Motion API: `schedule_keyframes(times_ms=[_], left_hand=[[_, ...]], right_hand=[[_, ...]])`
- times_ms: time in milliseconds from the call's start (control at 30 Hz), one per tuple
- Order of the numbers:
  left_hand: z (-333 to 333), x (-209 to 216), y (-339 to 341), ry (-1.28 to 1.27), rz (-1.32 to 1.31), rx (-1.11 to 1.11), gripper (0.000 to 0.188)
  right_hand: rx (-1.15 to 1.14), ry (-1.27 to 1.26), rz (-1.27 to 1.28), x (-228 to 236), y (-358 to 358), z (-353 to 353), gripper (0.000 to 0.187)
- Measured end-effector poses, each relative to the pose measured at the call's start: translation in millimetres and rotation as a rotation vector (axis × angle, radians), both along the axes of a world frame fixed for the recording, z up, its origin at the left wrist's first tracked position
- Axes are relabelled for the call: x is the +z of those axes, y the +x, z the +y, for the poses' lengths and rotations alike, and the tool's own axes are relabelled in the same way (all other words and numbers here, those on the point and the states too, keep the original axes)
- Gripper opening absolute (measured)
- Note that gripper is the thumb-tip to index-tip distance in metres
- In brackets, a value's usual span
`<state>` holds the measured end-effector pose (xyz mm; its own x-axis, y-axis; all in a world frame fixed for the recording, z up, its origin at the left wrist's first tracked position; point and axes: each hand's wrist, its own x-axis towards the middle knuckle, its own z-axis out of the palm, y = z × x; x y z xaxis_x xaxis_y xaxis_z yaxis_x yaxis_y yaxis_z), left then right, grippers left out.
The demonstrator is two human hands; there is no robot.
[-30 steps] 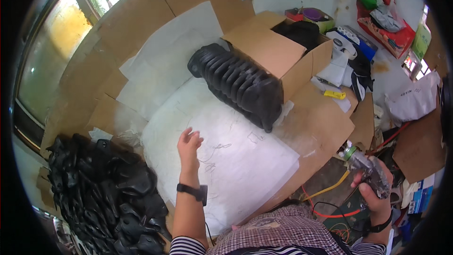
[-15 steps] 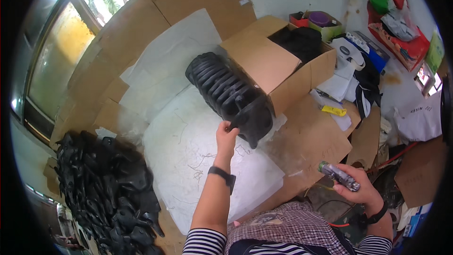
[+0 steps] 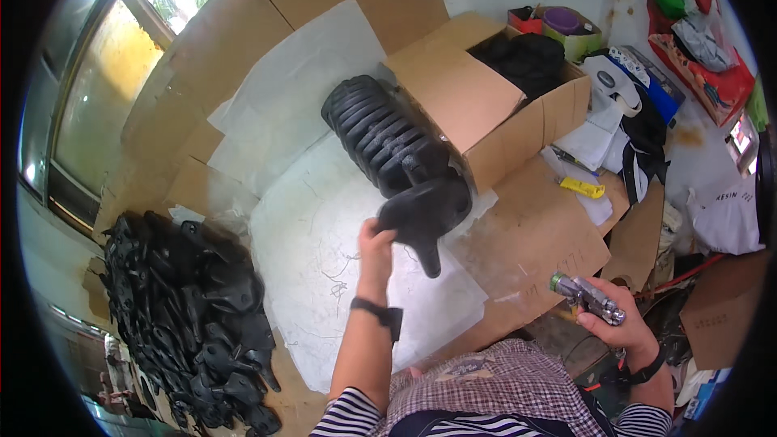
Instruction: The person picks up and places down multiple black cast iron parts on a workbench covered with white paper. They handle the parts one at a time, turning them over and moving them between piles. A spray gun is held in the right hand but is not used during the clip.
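Black, flat and single-pronged, a moulded piece (image 3: pixel 425 209) is pinched by its left edge in the left hand (image 3: pixel 375 244) over white paper sheeting (image 3: pixel 295 222), at the near end of a row of ribbed-looking black pieces (image 3: pixel 374 131), apparently leaving its face uncovered. A silver metal gun-shaped tool (image 3: pixel 597 301) is grasped in the right hand (image 3: pixel 622 317), well apart.

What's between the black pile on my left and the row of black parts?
In the head view, mainly the white sheet lies between the black pile and the row of black parts.
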<state>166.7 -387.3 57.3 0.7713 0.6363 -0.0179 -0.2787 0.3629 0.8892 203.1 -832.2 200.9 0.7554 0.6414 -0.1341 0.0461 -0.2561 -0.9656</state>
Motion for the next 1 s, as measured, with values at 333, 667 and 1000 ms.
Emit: schedule_keyframes(times_ms=[333, 667, 1000], left_hand=[[-47, 6, 44, 0.408, 0.435, -0.124, 0.031], [17, 70, -74, 0.179, -0.003, -0.009, 0.049], [22, 49, 37, 0.085, 0.027, -0.054, 0.048]], right_hand=[[0.116, -0.07, 0.031, 6, 1, 4, 0.051], [-0.031, 0.311, -0.275, 41, 14, 26, 0.047], [0.007, 0.079, 0.027, -6, 5, 19, 0.046]])
